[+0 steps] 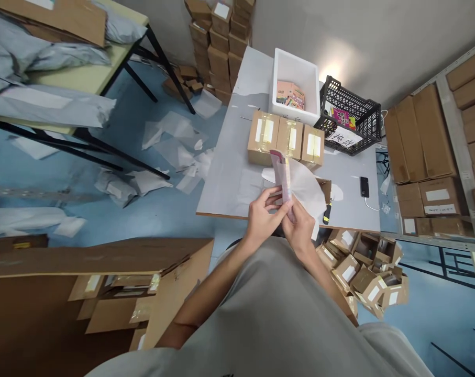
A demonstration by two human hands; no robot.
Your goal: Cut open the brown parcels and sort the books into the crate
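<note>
In front of me, above the near edge of the table, both hands are closed on a slim pink packet [283, 178] standing on end, its exact kind unclear. A thin white wrapping sheet [308, 188] fans out from it to the right. My left hand [263, 217] pinches the packet's lower left side. Pressed against its lower end, my right hand [298, 225] also grips the sheet where it meets the packet. Just beyond stand three taped cartons [286, 137] in a row. An open small box [324, 188] and a black-and-yellow cutter [327, 213] lie to the right.
Behind the cartons are a white bin [296, 104] with pink packets and a black crate [363, 118]. A phone [364, 187] lies at the table's right. Opened boxes [366, 272] crowd the floor at right; a large carton [99, 256] stands at left.
</note>
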